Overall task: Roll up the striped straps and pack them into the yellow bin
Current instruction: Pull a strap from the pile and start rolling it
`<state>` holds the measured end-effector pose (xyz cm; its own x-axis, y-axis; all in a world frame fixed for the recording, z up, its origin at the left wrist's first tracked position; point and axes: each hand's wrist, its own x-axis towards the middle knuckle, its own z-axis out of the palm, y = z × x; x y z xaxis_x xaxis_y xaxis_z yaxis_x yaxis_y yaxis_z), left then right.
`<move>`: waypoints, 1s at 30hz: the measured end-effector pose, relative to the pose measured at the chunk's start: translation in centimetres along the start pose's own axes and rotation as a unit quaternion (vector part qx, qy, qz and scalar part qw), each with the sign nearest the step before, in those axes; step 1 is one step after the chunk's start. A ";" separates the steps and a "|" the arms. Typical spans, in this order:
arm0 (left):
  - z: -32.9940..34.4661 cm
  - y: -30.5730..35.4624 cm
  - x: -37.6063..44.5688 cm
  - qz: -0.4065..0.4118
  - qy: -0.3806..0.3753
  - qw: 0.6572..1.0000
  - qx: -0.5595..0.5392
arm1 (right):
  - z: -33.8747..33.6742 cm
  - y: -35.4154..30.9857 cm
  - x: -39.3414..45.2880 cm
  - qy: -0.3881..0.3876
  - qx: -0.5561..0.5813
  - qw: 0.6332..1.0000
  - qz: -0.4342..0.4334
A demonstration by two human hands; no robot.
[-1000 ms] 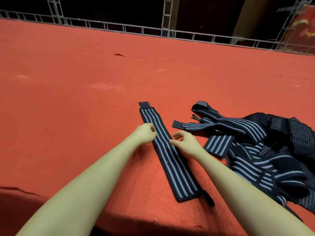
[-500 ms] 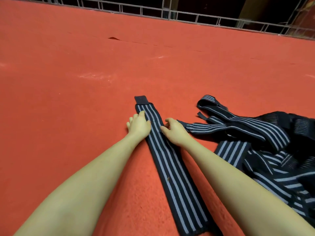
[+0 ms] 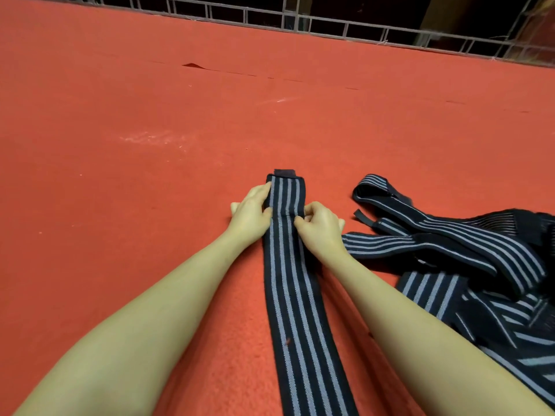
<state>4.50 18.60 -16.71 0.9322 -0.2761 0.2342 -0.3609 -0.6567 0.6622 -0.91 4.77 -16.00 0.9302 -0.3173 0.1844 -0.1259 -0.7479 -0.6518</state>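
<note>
Starting the first roll: you have one striped strap [image 3: 295, 283] stretched lengthwise on the red tabletop [image 3: 150, 175], running from the near edge of the view away from you, with its far end folded back over itself. A plain dark tab [image 3: 284, 173] shows just beyond that fold. Your left hand [image 3: 251, 212] pinches the left edge of the folded end, fingers lying along the strap's side. Your right hand [image 3: 319, 224] grasps the right edge, fingers curled and thumb pressed on the striped face at the fold line. Each grip therefore closes on the same strap, one on either side, with the fold lying between them and touching both.

Progress, judged from this view, is early. Only one fold is made; most of the strap's length lies flat between your forearms and is yet to be wound. The pile of striped straps [image 3: 468, 265] lies loose and tangled to your right, just beside the right hand but apart from it, none of it rolled. The yellow bin is not in view, so nothing can be said of what it holds. A metal railing [image 3: 330, 24] borders the far edge of the red surface.
</note>
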 end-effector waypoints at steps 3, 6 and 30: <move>0.6 0.6 0.4 -0.043 -0.093 0.990 0.093 | -0.2 1.3 -0.2 -0.015 -0.114 0.993 -0.016; 1.2 1.6 -0.2 -0.052 -0.098 0.988 0.103 | -1.3 2.3 -0.7 0.026 -0.173 0.980 -0.092; 1.5 13.8 -5.7 0.100 -0.024 0.994 0.044 | -12.3 5.4 -5.2 0.220 -0.256 0.913 -0.228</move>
<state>-5.88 10.03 -10.00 0.8399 -0.4389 0.3194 -0.5419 -0.6440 0.5400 -10.72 -4.83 -11.44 0.7121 -0.0241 0.7017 -0.0095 -0.9996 -0.0247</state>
